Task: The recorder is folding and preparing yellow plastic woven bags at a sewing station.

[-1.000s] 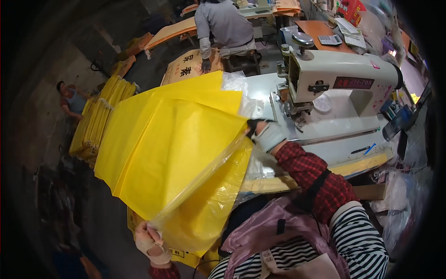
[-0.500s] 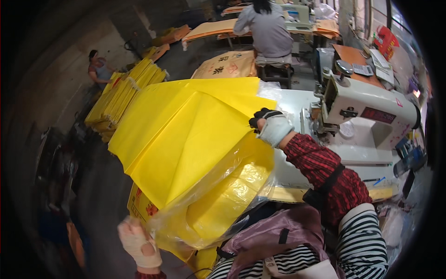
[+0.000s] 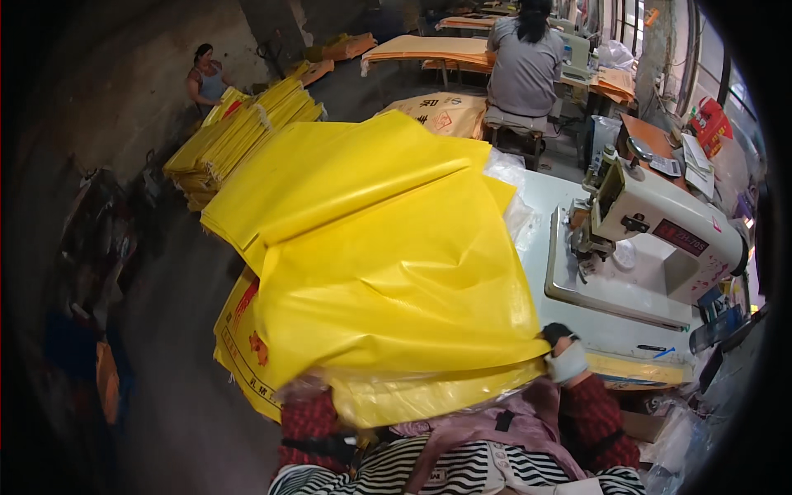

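A large yellow woven sack [image 3: 396,272] lies spread before me, slightly rumpled, over more yellow sacks. Clear plastic film shows along its near edge. With my right hand [image 3: 567,355], in a pale glove with dark fingertips, I grip the sack's near right corner beside the sewing table. My left sleeve [image 3: 309,421] reaches to the near left edge of the sack; the hand itself is covered by sack and film, so its fingers cannot be made out. A printed yellow sack [image 3: 243,355] sticks out underneath on the left.
A white industrial sewing machine [image 3: 660,214] stands on the pale table [image 3: 528,313] to the right, with a pen [image 3: 656,348] near its edge. Stacked yellow sacks [image 3: 239,140] stand far left beside a person [image 3: 206,78]. Another person [image 3: 525,66] sits ahead at a further machine.
The top sack's near part has come down toward me, covering most of the film. My right hand has moved nearer with its corner; my left hand has gone from the open left side under the sack.
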Demonstrator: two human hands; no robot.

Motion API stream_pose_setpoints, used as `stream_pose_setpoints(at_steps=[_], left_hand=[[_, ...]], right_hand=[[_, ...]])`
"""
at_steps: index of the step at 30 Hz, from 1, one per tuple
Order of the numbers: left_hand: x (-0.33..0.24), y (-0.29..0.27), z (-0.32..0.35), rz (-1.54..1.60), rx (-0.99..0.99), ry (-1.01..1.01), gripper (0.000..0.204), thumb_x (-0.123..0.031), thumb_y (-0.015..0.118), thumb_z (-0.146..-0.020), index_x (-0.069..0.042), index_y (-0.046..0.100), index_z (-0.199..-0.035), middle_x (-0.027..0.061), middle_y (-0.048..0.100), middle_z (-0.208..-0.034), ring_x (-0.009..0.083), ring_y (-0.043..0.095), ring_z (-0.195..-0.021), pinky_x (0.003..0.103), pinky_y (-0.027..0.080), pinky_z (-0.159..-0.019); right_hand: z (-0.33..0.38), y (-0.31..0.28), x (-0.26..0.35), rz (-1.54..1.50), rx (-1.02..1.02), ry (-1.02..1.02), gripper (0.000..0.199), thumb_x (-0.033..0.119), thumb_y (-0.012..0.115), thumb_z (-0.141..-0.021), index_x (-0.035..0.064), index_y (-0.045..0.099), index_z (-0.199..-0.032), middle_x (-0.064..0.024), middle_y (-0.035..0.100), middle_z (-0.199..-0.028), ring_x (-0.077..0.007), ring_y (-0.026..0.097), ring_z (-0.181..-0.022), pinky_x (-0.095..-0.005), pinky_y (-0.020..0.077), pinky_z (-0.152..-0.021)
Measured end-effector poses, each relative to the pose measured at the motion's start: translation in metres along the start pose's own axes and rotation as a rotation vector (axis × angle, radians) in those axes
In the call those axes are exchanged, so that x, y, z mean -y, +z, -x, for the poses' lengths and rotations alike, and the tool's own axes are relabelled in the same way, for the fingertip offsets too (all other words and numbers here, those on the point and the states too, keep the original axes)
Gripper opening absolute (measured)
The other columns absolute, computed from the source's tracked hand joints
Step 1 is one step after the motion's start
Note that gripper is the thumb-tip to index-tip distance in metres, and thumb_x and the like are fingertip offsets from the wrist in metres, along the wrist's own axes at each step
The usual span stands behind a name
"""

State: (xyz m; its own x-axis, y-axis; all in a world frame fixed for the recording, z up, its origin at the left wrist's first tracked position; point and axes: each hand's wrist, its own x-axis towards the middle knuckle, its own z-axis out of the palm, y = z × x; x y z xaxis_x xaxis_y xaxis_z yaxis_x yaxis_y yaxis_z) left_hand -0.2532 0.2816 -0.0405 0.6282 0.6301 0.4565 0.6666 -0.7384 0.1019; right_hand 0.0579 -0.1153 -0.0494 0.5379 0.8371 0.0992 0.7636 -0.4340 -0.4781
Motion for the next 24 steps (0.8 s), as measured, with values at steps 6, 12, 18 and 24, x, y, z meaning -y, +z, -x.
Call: stream_pose_setpoints(at_steps=[6, 12, 18, 24], left_hand=[[0.156, 0.001, 0.056, 0.018, -0.130, -0.209, 0.043, -0.018, 0.060, -0.084, 0.001, 0.052, -0.122, 0.0107, 0.061, -0.115, 0.0260, 0.062, -0.097, 0.034, 0.051, -0.081], [0.017, -0.135, 0.047, 0.184, 0.239, -0.139, 0.060, -0.033, 0.063, -0.085, 0.000, 0.043, -0.130, 0.0123, 0.054, -0.125, 0.0271, 0.054, -0.110, 0.034, 0.045, -0.092], [-0.011, -0.157, 0.056, 1.251, -0.282, -0.422, 0.053, -0.031, 0.055, -0.091, -0.001, 0.041, -0.132, 0.0122, 0.051, -0.127, 0.0273, 0.050, -0.115, 0.037, 0.042, -0.097], [0.042, -0.066, 0.043, 1.740, -0.399, -0.631, 0.045, -0.031, 0.044, -0.096, -0.003, 0.043, -0.131, 0.0120, 0.049, -0.130, 0.0271, 0.047, -0.119, 0.037, 0.040, -0.099]], right_hand=[[-0.054, 0.032, 0.091, 0.081, -0.116, -0.232, 0.029, 0.014, 0.060, -0.072, 0.0056, 0.058, -0.100, -0.0162, 0.060, -0.092, -0.0336, 0.058, -0.088, -0.0411, 0.0478, -0.075], [-0.066, 0.014, 0.081, 0.075, -0.249, -0.281, 0.032, 0.008, 0.058, -0.068, 0.0051, 0.059, -0.100, -0.0165, 0.060, -0.095, -0.0357, 0.057, -0.089, -0.0423, 0.0470, -0.076], [-0.049, -0.004, 0.075, 0.036, -0.301, -0.246, 0.015, 0.008, 0.055, -0.073, 0.0024, 0.054, -0.088, -0.0176, 0.055, -0.082, -0.0386, 0.055, -0.081, -0.0410, 0.0451, -0.069], [-0.019, -0.008, 0.068, 0.093, -0.292, -0.178, 0.023, 0.002, 0.056, -0.070, 0.0019, 0.059, -0.093, -0.0188, 0.060, -0.090, -0.0378, 0.057, -0.088, -0.0421, 0.0476, -0.075]])
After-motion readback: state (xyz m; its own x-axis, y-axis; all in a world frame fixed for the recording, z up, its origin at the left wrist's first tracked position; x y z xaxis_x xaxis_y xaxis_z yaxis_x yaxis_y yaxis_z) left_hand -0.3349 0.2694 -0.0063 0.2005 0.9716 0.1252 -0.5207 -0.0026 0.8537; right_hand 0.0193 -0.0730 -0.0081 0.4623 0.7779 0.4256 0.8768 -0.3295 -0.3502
